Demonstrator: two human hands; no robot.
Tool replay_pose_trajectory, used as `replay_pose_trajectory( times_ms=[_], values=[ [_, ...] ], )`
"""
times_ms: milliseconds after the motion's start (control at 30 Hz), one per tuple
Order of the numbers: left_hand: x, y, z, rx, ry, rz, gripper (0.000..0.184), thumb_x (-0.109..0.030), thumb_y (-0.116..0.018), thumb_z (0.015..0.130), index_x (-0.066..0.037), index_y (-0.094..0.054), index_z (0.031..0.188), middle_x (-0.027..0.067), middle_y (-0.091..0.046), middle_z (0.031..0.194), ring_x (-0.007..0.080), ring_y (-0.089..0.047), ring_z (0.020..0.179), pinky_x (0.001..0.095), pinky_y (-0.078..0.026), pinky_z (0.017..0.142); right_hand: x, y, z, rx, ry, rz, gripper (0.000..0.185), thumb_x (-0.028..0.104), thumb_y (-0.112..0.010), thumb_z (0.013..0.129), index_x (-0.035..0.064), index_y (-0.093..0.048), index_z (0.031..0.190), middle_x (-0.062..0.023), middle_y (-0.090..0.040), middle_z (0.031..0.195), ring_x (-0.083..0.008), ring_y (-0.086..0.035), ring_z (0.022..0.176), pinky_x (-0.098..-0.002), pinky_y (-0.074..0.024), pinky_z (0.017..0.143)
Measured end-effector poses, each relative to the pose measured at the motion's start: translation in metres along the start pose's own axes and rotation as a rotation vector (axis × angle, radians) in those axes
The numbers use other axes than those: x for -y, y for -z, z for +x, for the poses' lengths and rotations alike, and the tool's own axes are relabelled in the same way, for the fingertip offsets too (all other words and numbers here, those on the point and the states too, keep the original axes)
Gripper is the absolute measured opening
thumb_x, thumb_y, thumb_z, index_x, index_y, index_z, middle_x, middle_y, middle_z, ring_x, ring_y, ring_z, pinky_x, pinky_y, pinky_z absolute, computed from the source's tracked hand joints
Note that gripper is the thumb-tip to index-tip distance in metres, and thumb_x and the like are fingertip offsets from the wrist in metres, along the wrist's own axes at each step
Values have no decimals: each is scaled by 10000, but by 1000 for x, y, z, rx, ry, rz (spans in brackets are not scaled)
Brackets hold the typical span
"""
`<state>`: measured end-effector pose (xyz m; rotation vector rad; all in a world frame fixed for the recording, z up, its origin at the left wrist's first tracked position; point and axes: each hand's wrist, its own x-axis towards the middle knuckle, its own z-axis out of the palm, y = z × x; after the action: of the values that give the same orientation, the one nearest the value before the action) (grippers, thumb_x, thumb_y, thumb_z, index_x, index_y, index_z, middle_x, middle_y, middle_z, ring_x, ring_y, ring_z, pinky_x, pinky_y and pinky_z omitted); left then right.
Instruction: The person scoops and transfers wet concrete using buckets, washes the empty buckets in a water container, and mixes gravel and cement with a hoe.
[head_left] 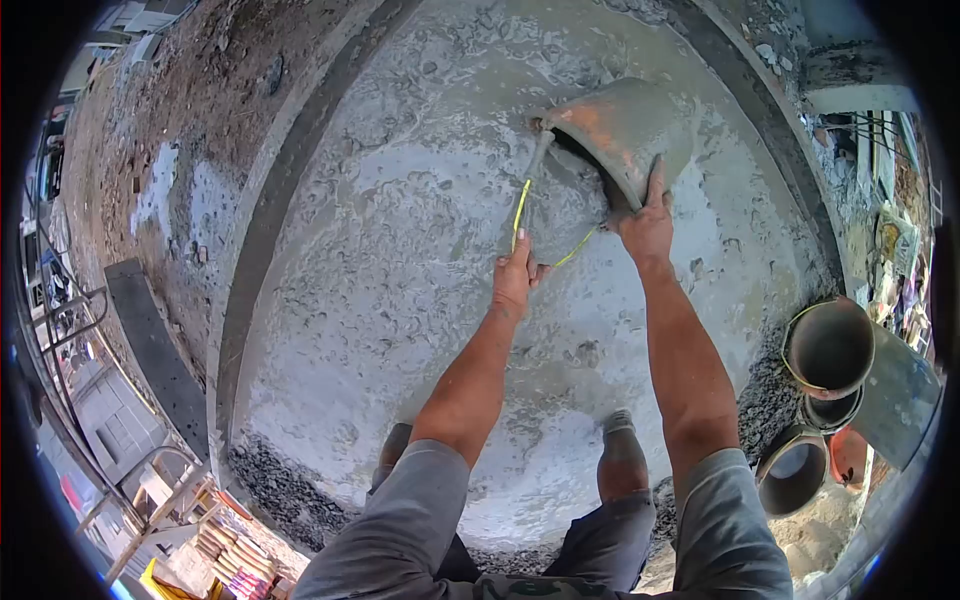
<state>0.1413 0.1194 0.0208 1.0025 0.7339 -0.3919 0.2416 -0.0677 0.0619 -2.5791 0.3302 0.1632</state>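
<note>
A cement-coated bucket [625, 130] with orange patches lies tipped over on the wet concrete [420, 230], its mouth turned toward me. My left hand [517, 275] is closed around the bucket's handle [521, 210], a thin loop with yellow covering. My right hand [645, 225] grips the bucket's rim at the lower right, one finger stretched along the outer wall. The fingers under the rim are partly hidden. Inside, the bucket is dark, and I cannot tell how much it holds. Grey concrete spreads around and under it.
Raised form edges [262, 230] border the concrete on both sides. Several buckets [830, 345] stand at the right beside a grey board [900, 395]. Gravel [285, 495] shows at the lower left. A dark plank [155, 345] and metal frame [150, 500] lie farther left.
</note>
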Motion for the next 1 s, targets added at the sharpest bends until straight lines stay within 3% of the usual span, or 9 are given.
replay_pose_trajectory(
  times_ms=[200,233,333,500,700,767,833,900,1000],
  values=[
    [52,164,-104,-42,39,-182,510,-411,-570,896,-129,-414,501,-38,-368,465,86,-333,437,280,-411,582,49,-93,-114,231,141,258,929,-124,-571,691,173,-151,1465,-227,-451,1330,-385,-492,1170,-370,-460,934],
    [51,188,-127,-89,37,-182,487,-393,-588,891,-122,-445,513,-43,-376,475,83,-334,443,266,-384,551,60,-114,-145,170,182,236,901,-128,-543,733,205,-161,1477,-193,-580,1205,-246,-588,1064,-285,-448,881],
    [25,259,-187,-264,102,-121,443,-378,-617,877,-98,-506,553,-49,-400,494,80,-337,445,245,-323,511,109,-154,-231,211,113,214,894,-74,-526,735,206,-121,1480,-243,-539,1230,-384,-551,1102,-339,-463,851],
    [-97,278,-254,-393,91,266,428,-410,-574,883,-44,-545,662,18,-460,539,126,-428,534,292,-384,595,205,-151,-296,477,-314,248,865,8,-563,721,254,-185,1459,-201,-473,1329,-427,-552,1059,-389,-479,855],
    [-238,235,-330,-425,-98,534,429,-396,-575,855,29,-627,885,113,-577,722,182,-523,715,321,-415,660,194,-159,-309,936,-890,788,446,60,-600,757,88,-514,1195,-92,-597,1055,-241,-599,921,-397,-494,731],
    [-270,243,-370,-449,-38,475,414,-361,-599,828,44,-626,910,106,-597,764,187,-532,738,325,-419,675,248,-96,-345,959,-717,786,456,85,-624,776,46,-510,1215,-101,-614,1026,-252,-597,936,-389,-510,750],
    [-322,250,-405,-491,-59,363,404,-323,-624,796,62,-620,919,90,-606,789,192,-535,745,332,-420,680,298,-27,-362,1115,-623,659,727,159,-667,771,35,-315,1395,-161,-429,1349,-309,-474,1181,-472,-430,926],
    [-362,263,-449,-566,-145,324,392,-291,-657,755,68,-617,906,50,-580,760,164,-512,694,321,-404,635,259,-31,-370,957,130,153,631,212,-624,753,113,-428,1344,-140,-627,1079,-223,-619,949,-342,-517,713],
    [-455,272,-565,-543,-314,134,273,-264,-642,782,2,-624,842,-52,-435,600,54,-350,487,237,-256,444,269,102,-339,919,328,-117,558,292,-570,756,81,-507,1269,-200,-576,1178,-317,-551,1090,-380,-446,909]
  ],
)
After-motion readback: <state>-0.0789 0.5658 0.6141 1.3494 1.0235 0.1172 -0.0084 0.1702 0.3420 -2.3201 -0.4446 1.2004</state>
